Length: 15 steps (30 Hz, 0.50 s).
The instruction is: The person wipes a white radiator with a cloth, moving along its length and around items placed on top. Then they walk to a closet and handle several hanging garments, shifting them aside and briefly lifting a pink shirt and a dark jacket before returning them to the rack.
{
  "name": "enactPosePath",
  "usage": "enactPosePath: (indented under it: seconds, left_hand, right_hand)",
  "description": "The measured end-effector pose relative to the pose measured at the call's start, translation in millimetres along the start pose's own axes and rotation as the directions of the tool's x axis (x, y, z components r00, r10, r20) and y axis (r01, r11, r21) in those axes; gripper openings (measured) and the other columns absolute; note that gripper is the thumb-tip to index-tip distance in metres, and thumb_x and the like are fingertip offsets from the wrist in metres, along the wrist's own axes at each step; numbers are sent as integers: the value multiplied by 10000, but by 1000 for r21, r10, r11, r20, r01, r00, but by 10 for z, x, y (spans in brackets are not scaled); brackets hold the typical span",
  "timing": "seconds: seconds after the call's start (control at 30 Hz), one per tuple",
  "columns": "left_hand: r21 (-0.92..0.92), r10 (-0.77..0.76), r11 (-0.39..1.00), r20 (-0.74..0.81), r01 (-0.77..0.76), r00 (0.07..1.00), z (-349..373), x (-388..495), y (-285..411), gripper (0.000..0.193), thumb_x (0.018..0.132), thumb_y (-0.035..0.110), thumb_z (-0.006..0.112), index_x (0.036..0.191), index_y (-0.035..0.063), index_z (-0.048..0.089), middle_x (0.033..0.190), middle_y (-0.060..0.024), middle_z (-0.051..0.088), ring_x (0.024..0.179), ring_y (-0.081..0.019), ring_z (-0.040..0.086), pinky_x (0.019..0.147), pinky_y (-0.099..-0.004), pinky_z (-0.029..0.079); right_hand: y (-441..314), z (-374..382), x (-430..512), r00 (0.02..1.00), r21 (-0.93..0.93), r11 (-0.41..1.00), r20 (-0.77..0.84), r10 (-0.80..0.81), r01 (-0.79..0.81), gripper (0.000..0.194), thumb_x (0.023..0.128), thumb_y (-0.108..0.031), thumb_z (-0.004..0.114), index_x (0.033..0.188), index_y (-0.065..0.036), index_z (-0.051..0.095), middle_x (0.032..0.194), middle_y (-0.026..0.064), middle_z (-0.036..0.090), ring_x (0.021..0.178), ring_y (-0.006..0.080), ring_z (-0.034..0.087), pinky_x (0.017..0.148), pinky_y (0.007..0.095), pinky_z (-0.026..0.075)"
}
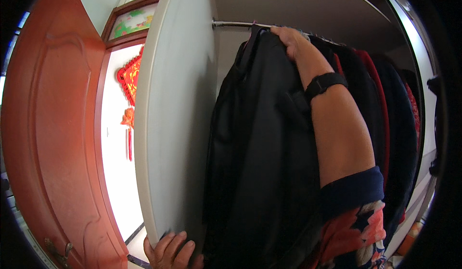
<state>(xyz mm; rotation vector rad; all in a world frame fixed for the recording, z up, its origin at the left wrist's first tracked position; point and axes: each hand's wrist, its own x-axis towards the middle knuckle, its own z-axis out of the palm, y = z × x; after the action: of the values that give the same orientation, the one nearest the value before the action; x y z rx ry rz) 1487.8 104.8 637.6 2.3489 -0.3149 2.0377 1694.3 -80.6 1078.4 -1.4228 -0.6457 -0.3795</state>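
Observation:
My right hand (288, 40) is raised to the top of a black garment (267, 124), close under the metal clothes rail (232, 24). Its fingers curl over the garment's shoulder, and the fingertips are partly hidden there, as is the hanger. Low in the view, my left hand (171, 252) grips the front edge of the pale wardrobe side panel (173, 124), thumb on the outer side and fingers on the inner face. More dark and red clothes (371, 81) hang packed together to the right, partly behind my right forearm.
A reddish-brown wooden door (57, 124) with a metal handle (63, 249) stands at the left. Through the doorway a red hanging ornament with a tassel (130, 142) shows against a bright white surface. The wardrobe's right-hand edge (429, 124) borders the clothes.

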Motion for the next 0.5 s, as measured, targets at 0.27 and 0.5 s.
enactPosePath:
  seconds: [0.27, 0.5]
  left_hand:
    - [11, 25, 1000, 5, -25, 1000, 24, 0, 1, 402, 686, 173, 654, 1064, 105, 537, 1028, -65, 546, 980, -262, 480, 878, -481, 268]
    - [19, 48, 999, -5, -48, 999, 47, -4, -23, 316, 679, 153, 646, 985, 102, 581, 981, -48, 558, 954, -248, 489, 847, -469, 285]
  right_hand:
    - [357, 321, 54, 868, -75, 919, -309, -390, 386, 337, 844, -209, 446, 1099, 5, 500, 1119, 166, 517, 1029, 272, 501, 827, 359, 422]
    - [355, 215, 159, 645, -920, 388, -262, -718, 59, 171, 797, -84, 513, 896, -111, 649, 972, 71, 618, 918, 201, 589, 712, 302, 486]
